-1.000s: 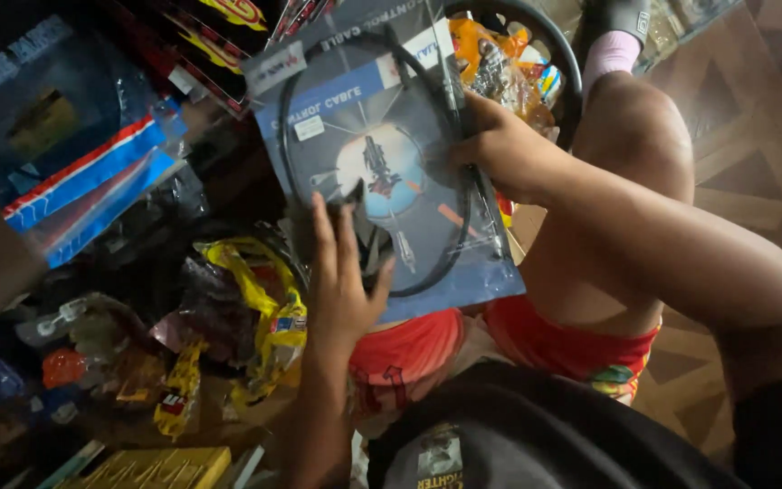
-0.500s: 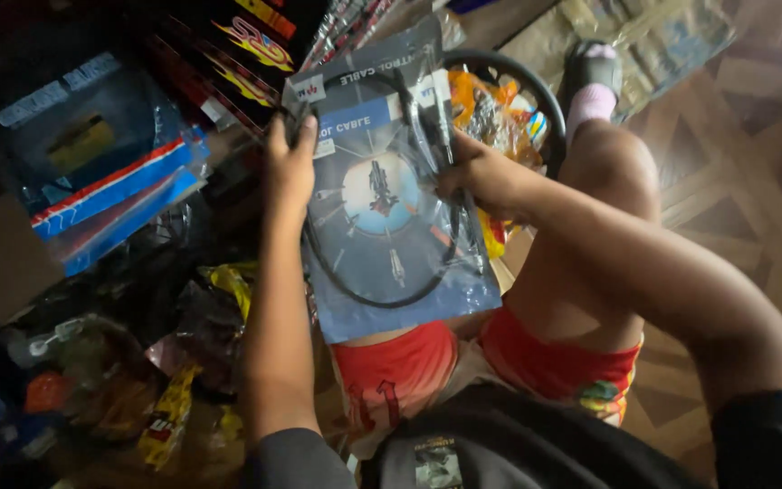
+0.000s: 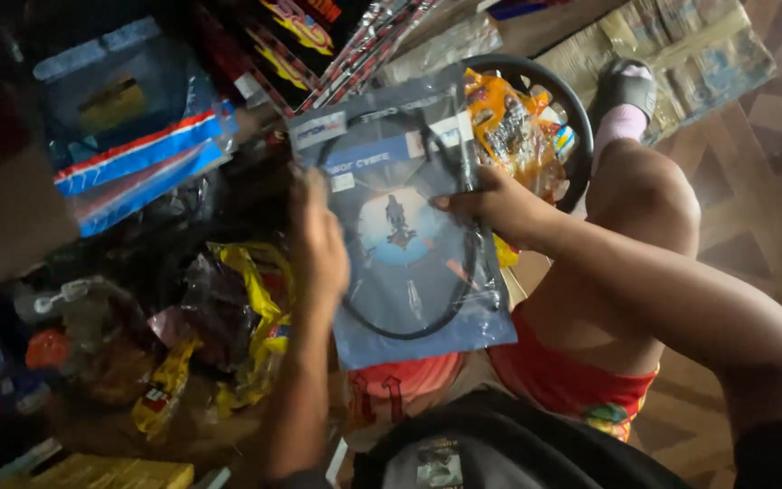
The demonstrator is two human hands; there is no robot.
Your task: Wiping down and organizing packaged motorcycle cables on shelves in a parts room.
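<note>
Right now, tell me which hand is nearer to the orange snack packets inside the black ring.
Right. The right hand grips the blue cable package at its right edge, beside the orange snack packets. The left hand holds the package's far left edge.

We see little open room around our fingers: the blue cable packet [image 3: 409, 244] fills the gap between our left hand [image 3: 319, 244] and right hand [image 3: 491, 204]. Left of the left fingers, a heap of yellow wrappers [image 3: 246, 326] and clear bags [image 3: 92, 317] blocks the way. Above the fingertips, blue-and-red packages [image 3: 138, 154] and dark flame-printed packs [image 3: 291, 27] crowd close. Just beyond the right fingers sits a black ring [image 3: 576, 118] stuffed with orange snack packets [image 3: 509, 127]. Our bare knee [image 3: 644, 190] closes the right side. Only the wooden floor [image 3: 771, 181] past that knee lies open
</note>
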